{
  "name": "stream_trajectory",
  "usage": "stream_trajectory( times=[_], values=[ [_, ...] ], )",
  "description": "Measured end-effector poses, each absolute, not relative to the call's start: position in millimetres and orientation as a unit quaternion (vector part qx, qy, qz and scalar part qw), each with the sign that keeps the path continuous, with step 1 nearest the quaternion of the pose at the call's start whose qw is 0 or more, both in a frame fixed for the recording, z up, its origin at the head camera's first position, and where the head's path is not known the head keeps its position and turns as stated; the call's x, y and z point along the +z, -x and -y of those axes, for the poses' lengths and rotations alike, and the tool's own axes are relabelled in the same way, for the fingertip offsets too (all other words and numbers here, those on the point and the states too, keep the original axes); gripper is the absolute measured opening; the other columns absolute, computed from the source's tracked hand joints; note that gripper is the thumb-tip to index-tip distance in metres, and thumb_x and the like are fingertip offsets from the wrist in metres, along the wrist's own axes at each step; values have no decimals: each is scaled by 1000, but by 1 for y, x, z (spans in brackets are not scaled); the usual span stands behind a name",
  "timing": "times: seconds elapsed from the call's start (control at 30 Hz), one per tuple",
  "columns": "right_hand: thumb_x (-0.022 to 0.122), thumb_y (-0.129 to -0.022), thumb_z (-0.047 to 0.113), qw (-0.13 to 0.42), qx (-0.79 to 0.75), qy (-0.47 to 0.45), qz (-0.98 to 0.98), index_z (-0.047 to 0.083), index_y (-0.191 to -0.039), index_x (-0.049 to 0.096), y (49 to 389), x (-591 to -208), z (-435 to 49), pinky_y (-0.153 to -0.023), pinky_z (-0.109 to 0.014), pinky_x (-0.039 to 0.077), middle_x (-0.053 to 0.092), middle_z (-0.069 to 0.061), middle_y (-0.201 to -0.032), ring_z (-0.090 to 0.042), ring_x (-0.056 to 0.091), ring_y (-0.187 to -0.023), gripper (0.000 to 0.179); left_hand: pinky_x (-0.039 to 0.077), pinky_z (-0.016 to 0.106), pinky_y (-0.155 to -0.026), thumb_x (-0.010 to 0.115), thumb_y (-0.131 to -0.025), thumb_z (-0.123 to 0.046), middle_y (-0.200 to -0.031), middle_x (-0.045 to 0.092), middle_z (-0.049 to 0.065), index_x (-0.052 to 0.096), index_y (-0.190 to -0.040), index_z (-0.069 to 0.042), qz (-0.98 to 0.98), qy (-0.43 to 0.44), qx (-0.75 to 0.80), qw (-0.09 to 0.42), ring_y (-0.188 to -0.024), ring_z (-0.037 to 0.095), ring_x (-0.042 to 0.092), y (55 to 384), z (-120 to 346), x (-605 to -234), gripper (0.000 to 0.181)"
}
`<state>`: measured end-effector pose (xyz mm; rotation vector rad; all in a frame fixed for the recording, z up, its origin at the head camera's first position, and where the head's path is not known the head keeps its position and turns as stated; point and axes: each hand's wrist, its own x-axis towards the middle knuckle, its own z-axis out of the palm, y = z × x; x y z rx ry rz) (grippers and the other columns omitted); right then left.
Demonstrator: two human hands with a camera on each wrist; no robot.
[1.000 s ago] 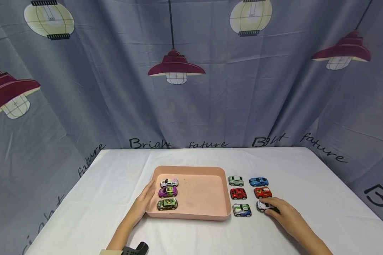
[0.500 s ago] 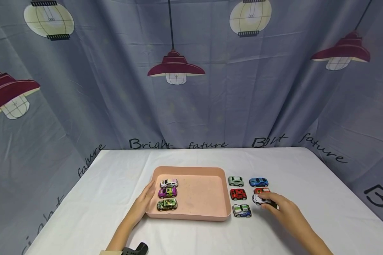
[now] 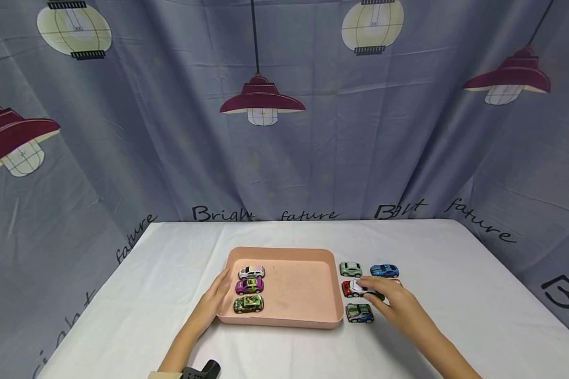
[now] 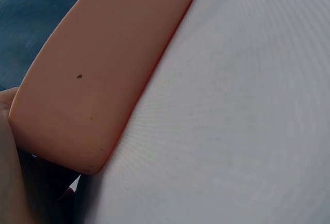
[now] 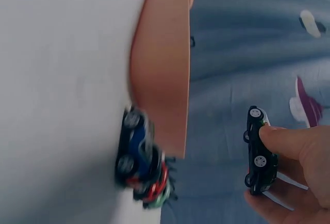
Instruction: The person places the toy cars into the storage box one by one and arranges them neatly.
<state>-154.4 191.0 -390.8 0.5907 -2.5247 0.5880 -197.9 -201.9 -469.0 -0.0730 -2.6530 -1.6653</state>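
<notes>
Focus goes to the lower right of my head view: a white-and-black toy car [image 3: 359, 287] is pinched there between thumb and fingers of the right hand [image 3: 398, 305], a narrow grip. My right-wrist camera catches its wheels hanging free, so I call it airborne. Holding it by one end, I reckon, leaves the other end unobstructed. It overlaps a red toy car [image 3: 345, 288], hiding most of it. Just above sit a pale-green toy car [image 3: 350, 269] and a blue sports car [image 3: 384, 270]; below, a green-and-blue toy car [image 3: 359, 313].

Over to lower centre: the pink tray [image 3: 303, 287], and on its left wall the left hand [image 3: 217, 292], fingers long and relaxed, holding no car, probably there to steady it. Inside, hugging the left side, I've got a white-and-pink race car [image 3: 251, 272], a purple toy car [image 3: 249, 286] and a camouflage-green toy car [image 3: 248, 303], stacked down the picture in a column, presumably to save space.
</notes>
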Motion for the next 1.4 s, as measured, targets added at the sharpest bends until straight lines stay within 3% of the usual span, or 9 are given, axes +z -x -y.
stream_trajectory(
  times=[0.2,0.43,0.63,1.4],
  values=[
    [68,-79,11,176,239,-211,931,17,-108,67,158,-385,-168,-86,-39,51,66,0,-110,-22,60,-105,30,13,62,-108,34,-97,-43,-150,24,12,26,-144,-27,846,23,-533,6,-137,38,19,197,201,-468,50],
    [71,-77,13,179,248,-224,926,21,-106,67,164,-384,-141,-84,-34,52,66,5,-108,-16,61,-103,31,14,63,-108,35,-96,-43,-150,23,12,26,-144,-27,844,21,-537,2,-137,38,19,197,201,-468,51],
    [70,-78,16,149,239,-246,927,21,-104,67,171,-390,-115,-79,-30,53,66,6,-105,-13,62,-98,27,14,63,-108,35,-97,-41,-150,24,12,27,-144,-26,842,25,-538,6,-137,38,19,197,201,-468,50],
    [69,-78,12,35,221,-257,940,16,-96,69,197,-427,-44,-86,-35,50,69,0,-101,-19,63,-99,18,13,61,-109,34,-97,-41,-150,23,12,26,-144,-26,843,26,-537,0,-137,37,19,197,202,-467,50]
  ],
)
